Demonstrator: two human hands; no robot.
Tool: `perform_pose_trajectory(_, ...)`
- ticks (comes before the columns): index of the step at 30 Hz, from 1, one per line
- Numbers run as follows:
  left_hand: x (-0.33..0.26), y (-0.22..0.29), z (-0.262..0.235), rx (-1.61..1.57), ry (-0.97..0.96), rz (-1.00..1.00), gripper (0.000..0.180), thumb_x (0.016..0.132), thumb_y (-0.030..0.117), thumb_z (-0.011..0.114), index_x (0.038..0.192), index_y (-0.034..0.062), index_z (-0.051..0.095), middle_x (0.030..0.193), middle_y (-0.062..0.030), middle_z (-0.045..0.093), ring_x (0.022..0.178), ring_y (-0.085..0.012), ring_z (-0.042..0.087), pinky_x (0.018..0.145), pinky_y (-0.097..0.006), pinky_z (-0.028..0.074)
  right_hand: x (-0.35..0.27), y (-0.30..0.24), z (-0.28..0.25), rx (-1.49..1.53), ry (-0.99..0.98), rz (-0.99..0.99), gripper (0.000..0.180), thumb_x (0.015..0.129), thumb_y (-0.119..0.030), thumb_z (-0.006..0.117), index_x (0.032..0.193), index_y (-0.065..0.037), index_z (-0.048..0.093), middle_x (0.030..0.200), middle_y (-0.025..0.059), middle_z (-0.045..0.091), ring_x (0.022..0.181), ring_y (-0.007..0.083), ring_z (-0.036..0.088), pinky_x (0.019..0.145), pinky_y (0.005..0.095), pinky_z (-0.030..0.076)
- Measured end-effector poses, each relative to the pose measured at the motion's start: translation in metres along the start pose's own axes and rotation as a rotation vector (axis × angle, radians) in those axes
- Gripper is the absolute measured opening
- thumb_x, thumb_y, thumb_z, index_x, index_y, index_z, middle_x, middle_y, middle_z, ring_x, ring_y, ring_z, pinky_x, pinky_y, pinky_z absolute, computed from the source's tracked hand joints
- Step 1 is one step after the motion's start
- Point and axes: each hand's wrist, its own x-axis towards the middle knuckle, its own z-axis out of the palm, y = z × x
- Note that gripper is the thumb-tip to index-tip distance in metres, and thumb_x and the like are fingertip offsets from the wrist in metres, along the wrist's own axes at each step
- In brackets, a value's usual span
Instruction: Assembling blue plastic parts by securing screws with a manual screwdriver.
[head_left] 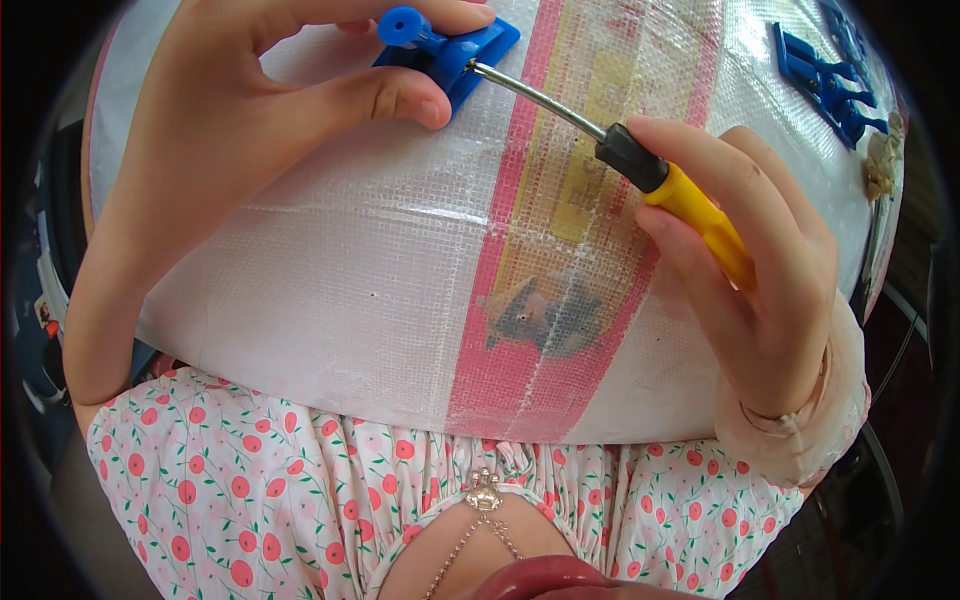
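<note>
Head view, looking down over the work surface.

Left hand [290, 110]: thumb and fingers pinched around one small blue plastic part [448, 50], pinning it against the desk [330, 280] at the far edge of view. The grip looks meant to keep the part from turning or sliding under the tool.

Right hand [755, 270]: fingers wrapped shut around the yellow handle of one screwdriver [655, 175], black collar just beyond the fingertips. The shaft slants up and to the left; its tip meets the near side of the blue part, apparently seated in a recess or screw, though the contact point is too small to tell for sure. The low slant keeps the wrist clear of the desk.

Desk cover: white woven plastic sheet with one pink and yellow printed band running front to back.

Count:
- screwdrivers: 1
- blue part in hand: 1
- further blue plastic parts [825, 80], far right, well apart from both hands: a small cluster, at least two; exact number cannot be told.
</note>
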Motion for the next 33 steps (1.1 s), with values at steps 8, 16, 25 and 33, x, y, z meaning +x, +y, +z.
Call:
perform_pose_trajectory(8, 0.001, -0.001, 0.002, -0.037, 0.018, 0.015, 0.038, 0.071, 0.028, 0.082, 0.098, 0.005, 0.071, 0.093, -0.0105, 0.066, 0.088, -0.0185, 0.065, 0.074, -0.027, 0.053, -0.003, -0.017, 0.011, 0.109, -0.011, 0.156, 0.04, 0.083, 0.008, 0.058, 0.123, 0.003, 0.054, 0.084, 0.0076, 0.057, 0.061, 0.0106, 0.048, 0.055, 0.0201, 0.037)
perform_pose_trajectory(16, -0.001, -0.005, 0.001, -0.011, -0.008, 0.041, 0.038, 0.071, 0.028, 0.082, 0.099, 0.0039, 0.071, 0.093, -0.0111, 0.066, 0.085, -0.0188, 0.065, 0.073, -0.027, 0.053, 0.022, -0.028, -0.025, 0.518, -0.221, 0.729, 0.036, 0.089, -0.005, 0.05, 0.125, -0.002, 0.055, 0.087, 0.0014, 0.062, 0.047, -0.0031, 0.034, 0.044, 0.0134, 0.023)
perform_pose_trajectory(25, -0.008, 0.001, 0.015, -0.021, 0.14, -0.02, 0.037, 0.07, 0.026, 0.082, 0.097, 0.0039, 0.071, 0.092, -0.0115, 0.066, 0.083, -0.0185, 0.065, 0.072, -0.026, 0.053, 0.009, -0.035, -0.011, 0.449, -0.092, 0.573, 0.038, 0.088, 0.002, 0.052, 0.126, 0.002, 0.054, 0.094, 0.0019, 0.062, 0.06, -0.0003, 0.038, 0.052, 0.0155, 0.029)
perform_pose_trajectory(33, -0.006, 0.004, 0.011, -0.01, 0.161, 0.004, 0.036, 0.067, 0.024, 0.084, 0.094, 0.0026, 0.072, 0.09, -0.0132, 0.066, 0.081, -0.0178, 0.065, 0.07, -0.025, 0.052, 0.022, -0.027, -0.027, 0.813, -0.17, 0.811, 0.035, 0.091, -0.007, 0.053, 0.124, 0.004, 0.055, 0.081, 0.0013, 0.062, 0.055, -0.0024, 0.042, 0.043, 0.0123, 0.025)
